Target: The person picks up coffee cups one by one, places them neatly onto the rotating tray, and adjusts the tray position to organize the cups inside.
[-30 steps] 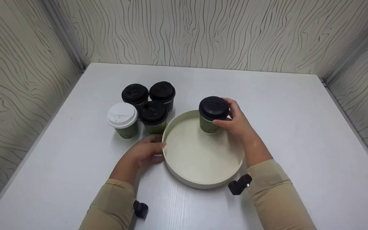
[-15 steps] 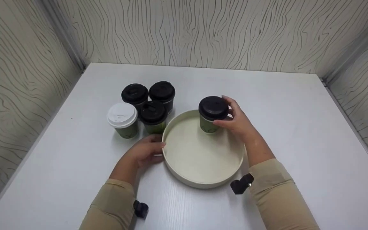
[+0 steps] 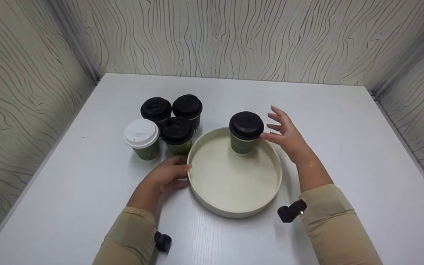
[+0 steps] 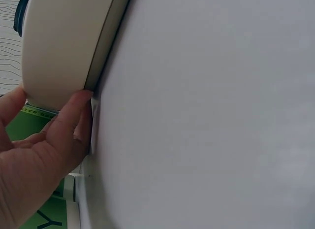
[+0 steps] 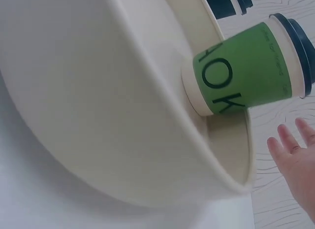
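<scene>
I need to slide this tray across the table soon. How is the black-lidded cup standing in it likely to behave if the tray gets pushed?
The cup is tall on a narrow base, so it may tip. It stands free near the far rim of the tray; the right hand is open beside it. The tray floor looks smooth, so the cup could slide. Whether it is full, hence heavy, cannot be told.

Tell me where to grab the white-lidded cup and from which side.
Probably best to grip the white-lidded cup round its green wall, just below the lid, coming from its left or front. It stands upright on the table, and a black-lidded cup crowds its right side, so those sides are the free ones. The lid itself might pop off if pinched.
</scene>
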Demonstrator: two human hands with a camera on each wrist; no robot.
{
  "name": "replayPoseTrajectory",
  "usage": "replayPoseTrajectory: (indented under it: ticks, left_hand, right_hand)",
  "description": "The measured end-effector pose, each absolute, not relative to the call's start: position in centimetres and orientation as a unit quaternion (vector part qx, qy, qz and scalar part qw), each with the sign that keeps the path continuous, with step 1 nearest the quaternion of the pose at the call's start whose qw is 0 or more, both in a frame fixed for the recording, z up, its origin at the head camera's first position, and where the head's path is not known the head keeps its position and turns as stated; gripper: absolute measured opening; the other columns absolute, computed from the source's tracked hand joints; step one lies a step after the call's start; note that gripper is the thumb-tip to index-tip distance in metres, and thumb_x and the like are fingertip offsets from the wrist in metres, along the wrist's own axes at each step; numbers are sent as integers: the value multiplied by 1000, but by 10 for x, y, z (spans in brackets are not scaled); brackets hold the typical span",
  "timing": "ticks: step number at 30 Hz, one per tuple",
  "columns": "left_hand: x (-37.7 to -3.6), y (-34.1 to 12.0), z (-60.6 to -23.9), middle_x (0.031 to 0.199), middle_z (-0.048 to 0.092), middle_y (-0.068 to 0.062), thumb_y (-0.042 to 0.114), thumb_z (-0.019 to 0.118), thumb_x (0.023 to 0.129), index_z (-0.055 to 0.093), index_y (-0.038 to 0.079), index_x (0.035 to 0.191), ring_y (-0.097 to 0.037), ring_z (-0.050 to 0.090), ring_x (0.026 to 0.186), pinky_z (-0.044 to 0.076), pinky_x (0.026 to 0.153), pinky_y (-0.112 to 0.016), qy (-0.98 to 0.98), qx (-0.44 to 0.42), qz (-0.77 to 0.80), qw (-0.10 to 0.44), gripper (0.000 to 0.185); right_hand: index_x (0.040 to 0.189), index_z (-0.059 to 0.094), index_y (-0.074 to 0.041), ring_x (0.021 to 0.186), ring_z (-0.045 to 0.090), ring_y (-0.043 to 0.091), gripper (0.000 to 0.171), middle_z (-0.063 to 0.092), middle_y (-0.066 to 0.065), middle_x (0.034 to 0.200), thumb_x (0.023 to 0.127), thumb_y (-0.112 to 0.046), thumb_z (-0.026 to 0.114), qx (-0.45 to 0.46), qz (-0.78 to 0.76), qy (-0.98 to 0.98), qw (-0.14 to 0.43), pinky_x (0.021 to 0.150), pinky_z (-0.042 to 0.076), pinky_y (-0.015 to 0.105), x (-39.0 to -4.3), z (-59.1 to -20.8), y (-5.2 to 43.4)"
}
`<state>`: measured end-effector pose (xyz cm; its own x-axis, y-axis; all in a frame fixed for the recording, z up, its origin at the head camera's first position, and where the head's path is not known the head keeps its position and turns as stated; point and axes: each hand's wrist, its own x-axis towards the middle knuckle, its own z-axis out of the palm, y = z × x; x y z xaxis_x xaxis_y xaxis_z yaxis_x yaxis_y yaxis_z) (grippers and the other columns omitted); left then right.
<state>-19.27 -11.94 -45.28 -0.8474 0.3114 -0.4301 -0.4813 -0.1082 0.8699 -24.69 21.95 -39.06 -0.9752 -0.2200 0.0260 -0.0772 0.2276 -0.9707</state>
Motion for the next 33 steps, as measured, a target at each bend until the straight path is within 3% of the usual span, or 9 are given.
replayPoseTrajectory:
  ticks: [9, 21, 29, 33]
  left_hand:
    - [-193, -119, -452, 121, 47, -19, 6, 54, 88, 35, 0, 133, -24, 58, 100, 51, 82, -38, 605, -73, 746, 268, 49]
    - [-193, -119, -452, 122, 46, -19, 6, 54, 88, 34, 0, 134, -24, 58, 100, 50, 84, -39, 601, -72, 748, 273, 51]
    - [-193, -119, -451, 121, 47, -17, 4, 54, 87, 34, 0, 134, -22, 58, 97, 50, 83, -38, 591, -74, 754, 277, 50]
    - [-194, -119, -451, 121, 47, -17, 4, 54, 87, 35, -1, 133, -21, 58, 97, 50, 82, -37, 593, -74, 752, 276, 50]
  right_hand:
    - [146, 13, -21, 129, 32, 33, 84, 23, 12, 147, 83, -24, 67, -76, -606, 788, 78, 105, 28, 49, -244, -390, 250]
    - [146, 13, -17, 129, 33, 33, 81, 28, 16, 143, 85, -37, 63, -25, -590, 792, 155, 103, 31, 48, -236, -411, 282]
    - [145, 15, -12, 126, 35, 37, 74, 28, 19, 143, 89, -33, 58, -8, -614, 765, 197, 99, 36, 45, -227, -423, 288]
    - [145, 16, -10, 121, 42, 36, 68, 29, 21, 141, 92, -27, 55, -4, -624, 751, 216, 95, 41, 45, -224, -429, 288]
